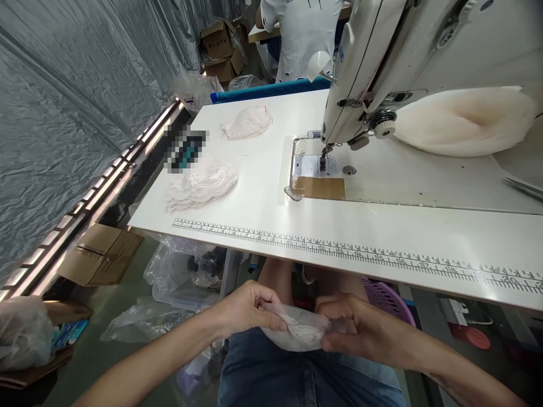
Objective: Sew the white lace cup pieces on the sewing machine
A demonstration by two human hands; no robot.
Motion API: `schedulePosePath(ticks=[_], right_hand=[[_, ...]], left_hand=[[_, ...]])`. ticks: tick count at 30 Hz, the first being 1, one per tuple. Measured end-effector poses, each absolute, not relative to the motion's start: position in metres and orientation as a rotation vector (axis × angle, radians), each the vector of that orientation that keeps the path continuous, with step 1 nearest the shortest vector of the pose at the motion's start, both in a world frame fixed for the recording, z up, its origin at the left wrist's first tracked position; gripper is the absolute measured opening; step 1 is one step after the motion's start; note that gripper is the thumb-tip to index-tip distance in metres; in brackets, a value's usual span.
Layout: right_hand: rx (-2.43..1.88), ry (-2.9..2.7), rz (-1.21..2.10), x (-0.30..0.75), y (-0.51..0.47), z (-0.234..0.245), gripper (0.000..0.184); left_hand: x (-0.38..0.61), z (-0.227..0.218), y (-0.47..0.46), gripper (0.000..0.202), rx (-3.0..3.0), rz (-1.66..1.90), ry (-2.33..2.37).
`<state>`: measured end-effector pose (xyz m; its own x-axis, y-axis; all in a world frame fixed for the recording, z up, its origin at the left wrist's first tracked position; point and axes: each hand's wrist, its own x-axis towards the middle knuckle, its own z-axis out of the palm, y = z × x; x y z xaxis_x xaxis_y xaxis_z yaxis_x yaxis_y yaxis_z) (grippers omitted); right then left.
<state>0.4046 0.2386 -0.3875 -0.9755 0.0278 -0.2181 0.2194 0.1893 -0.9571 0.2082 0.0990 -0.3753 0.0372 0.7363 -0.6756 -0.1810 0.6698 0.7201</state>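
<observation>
A small white piece of lace-trimmed fabric [297, 333] is stretched between my two hands above my lap, below the table's front edge. My left hand [254, 308] pinches its left end between thumb and fingers. At the other end, my right hand [345, 322] is closed on the fabric. On the sewing table [254, 192] lie a stack of pale lace pieces [203, 186] and, farther back, a single pale pink lace-edged cup piece [248, 123]. The sewing machine [360, 85] stands to the right, its presser foot [323, 161] over the metal plate.
Cream padded cups [462, 121] lie behind the machine's needle end, with metal scissors or tweezers [524, 187] at the right. A printed ruler [339, 249] runs along the front edge. Cardboard boxes [102, 254] and plastic bags [182, 271] are at left. Another person [303, 37] sits beyond.
</observation>
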Motion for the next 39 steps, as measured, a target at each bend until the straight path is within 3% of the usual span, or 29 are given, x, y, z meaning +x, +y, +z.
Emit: schedulePosePath(ticks=[19,39], right_hand=[[0.284,1.933,-2.201,0.405,0.241,-0.394,0.025],[0.318,1.978,-2.145,0.402,0.233,-0.402,0.028]], left_hand=[[0.210,-0.368,0.095,0.029,0.495,0.747,1.325],[0.218,-0.375,0.096,0.042,0.505,0.787,1.333]])
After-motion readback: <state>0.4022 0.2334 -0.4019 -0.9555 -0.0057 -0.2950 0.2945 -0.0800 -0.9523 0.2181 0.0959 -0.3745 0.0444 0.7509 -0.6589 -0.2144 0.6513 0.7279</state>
